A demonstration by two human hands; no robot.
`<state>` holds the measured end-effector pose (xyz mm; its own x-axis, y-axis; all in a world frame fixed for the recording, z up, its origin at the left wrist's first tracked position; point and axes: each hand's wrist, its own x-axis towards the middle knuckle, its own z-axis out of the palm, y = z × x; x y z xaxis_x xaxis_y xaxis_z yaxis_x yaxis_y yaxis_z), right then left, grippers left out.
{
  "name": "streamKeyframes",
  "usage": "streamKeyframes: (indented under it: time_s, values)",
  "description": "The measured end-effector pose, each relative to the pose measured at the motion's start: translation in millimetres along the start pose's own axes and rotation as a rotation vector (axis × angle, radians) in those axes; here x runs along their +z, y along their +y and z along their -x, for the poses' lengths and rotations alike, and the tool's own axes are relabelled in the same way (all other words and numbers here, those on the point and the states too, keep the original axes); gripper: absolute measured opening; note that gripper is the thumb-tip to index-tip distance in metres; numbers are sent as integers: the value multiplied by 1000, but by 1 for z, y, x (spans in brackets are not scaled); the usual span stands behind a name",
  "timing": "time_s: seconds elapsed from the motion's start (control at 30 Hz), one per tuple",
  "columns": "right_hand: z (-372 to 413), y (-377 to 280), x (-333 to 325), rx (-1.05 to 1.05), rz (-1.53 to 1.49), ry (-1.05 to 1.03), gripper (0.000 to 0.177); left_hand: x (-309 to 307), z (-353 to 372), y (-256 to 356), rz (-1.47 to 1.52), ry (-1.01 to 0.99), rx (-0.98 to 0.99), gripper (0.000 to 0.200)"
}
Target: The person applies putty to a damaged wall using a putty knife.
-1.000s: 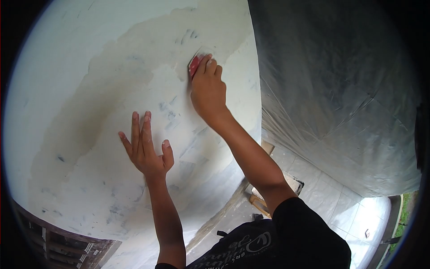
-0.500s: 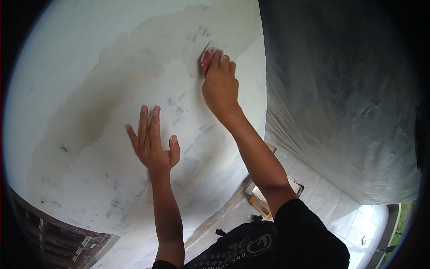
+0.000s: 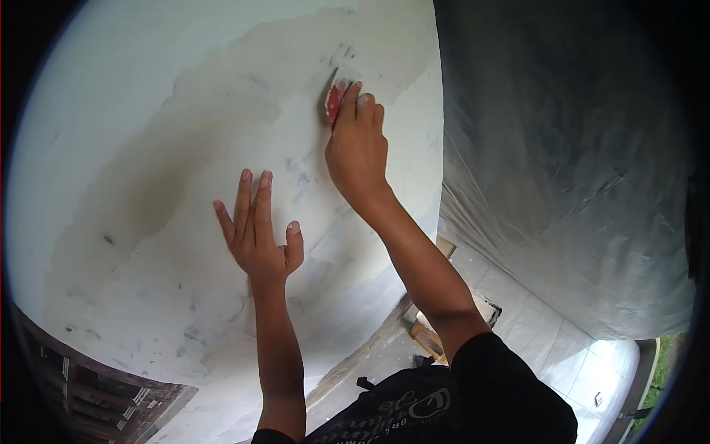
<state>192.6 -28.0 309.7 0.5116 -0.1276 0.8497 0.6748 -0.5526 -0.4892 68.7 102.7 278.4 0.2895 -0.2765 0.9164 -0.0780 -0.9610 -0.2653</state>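
A large, pale curved surface [image 3: 207, 244] with damp-looking beige patches and small dark marks fills the left and middle of the view. My left hand [image 3: 260, 235] lies on it with fingers spread and nothing held. Higher and to the right, my right hand [image 3: 358, 144] grips a red scraper [image 3: 334, 100] with whitish smears, its blade against the surface. Dark marks show just above the scraper, and more lie between my two hands. White residue is on my fingertips.
Translucent plastic sheeting [image 3: 562, 170] hangs on the right. Below it are pale floor tiles [image 3: 540, 325] and a yellowish wooden object [image 3: 429, 340], partly behind my right arm. A dark slatted structure [image 3: 96, 385] stands at the lower left. Green grass shows at the lower right edge.
My right hand and the scraper have shifted slightly left in the view. My left hand appears slightly further right, its fingers still spread on the surface.
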Motion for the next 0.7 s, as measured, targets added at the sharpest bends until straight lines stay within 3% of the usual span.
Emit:
streamKeyframes:
  time_s: [0.07, 0.13, 0.2, 0.33, 0.4, 0.5, 0.7]
  values:
    - [4, -9, 16, -194, 203, 0, 63, 0, 1, 0, 12, 3, 0, 53]
    - [31, -14, 8, -243, 203, 14, 62, 0, -1, -1, 14, 7, 1, 53]
    - [66, -10, -4, -305, 156, -105, 61, -1, 1, 1, 20, 6, 3, 53]
    - [74, 3, -35, -76, -65, -278, 62, 0, -1, -1, 1, 11, 13, 53]
    - [40, 11, -30, -98, -10, -80, 62, 0, 0, 0, 8, 7, 13, 53]
    - [-10, 12, -11, -47, 82, 47, 59, 0, -1, -1, 6, 15, 22, 53]
    - [40, -23, 0, -250, 125, -55, 59, -1, 1, 1, 25, 11, -1, 52]
